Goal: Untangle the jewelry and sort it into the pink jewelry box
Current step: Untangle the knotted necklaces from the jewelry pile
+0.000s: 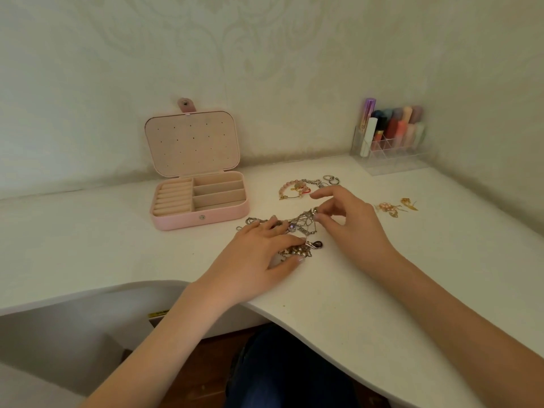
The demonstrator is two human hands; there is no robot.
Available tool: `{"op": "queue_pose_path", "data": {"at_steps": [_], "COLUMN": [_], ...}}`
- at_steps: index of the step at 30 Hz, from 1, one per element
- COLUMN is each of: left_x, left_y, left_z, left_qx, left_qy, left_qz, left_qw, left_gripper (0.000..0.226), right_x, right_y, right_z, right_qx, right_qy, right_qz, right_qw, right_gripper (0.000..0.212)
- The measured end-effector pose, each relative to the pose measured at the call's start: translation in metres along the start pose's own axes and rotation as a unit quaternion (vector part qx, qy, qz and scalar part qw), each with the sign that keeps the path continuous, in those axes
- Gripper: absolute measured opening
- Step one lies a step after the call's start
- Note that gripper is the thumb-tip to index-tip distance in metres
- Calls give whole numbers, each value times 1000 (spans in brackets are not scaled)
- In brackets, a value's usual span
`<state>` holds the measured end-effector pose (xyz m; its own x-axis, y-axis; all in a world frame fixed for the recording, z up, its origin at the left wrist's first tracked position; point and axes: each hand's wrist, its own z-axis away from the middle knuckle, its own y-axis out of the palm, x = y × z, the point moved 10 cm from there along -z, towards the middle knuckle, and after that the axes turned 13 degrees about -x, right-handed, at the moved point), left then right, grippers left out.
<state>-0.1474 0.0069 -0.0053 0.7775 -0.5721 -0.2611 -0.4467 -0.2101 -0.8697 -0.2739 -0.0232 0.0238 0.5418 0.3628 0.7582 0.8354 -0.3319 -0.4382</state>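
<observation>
A tangled heap of silver and gold chains with a purple stone and a dark pendant lies on the white desk. My left hand rests flat on the heap's left side, fingers spread. My right hand pinches a silver piece at the heap's upper right. The pink jewelry box stands open at the left, with its lid leaning on the wall; its ring rolls and three compartments hold nothing.
A pink bead bracelet with charms, two silver rings and gold earrings lie behind and to the right of the heap. A clear organizer of cosmetics stands in the back right corner. The desk's curved front edge runs below my wrists.
</observation>
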Motion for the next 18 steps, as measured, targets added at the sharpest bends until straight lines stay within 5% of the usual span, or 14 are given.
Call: {"op": "queue_pose_path", "data": {"at_steps": [4, 8, 13, 18], "left_x": [0, 9, 14, 14], "left_y": [-17, -34, -18, -14], "left_z": [-6, -23, -43, -48], "left_qx": [-84, -170, -156, -171], "left_qy": [-16, -129, -225, -220], "left_qz": [51, 165, 398, 426], "left_qw": [995, 963, 875, 861], "left_gripper": [44, 13, 22, 20], "right_x": [-2, 4, 4, -8], "right_y": [-4, -2, -12, -19], "right_z": [-4, -4, -5, -7], "right_qx": [-5, 5, -16, -41], "right_qy": [55, 57, 69, 141], "right_qz": [-104, -130, -145, -198], "right_qw": [993, 990, 987, 969], "right_gripper": [22, 17, 20, 14]}}
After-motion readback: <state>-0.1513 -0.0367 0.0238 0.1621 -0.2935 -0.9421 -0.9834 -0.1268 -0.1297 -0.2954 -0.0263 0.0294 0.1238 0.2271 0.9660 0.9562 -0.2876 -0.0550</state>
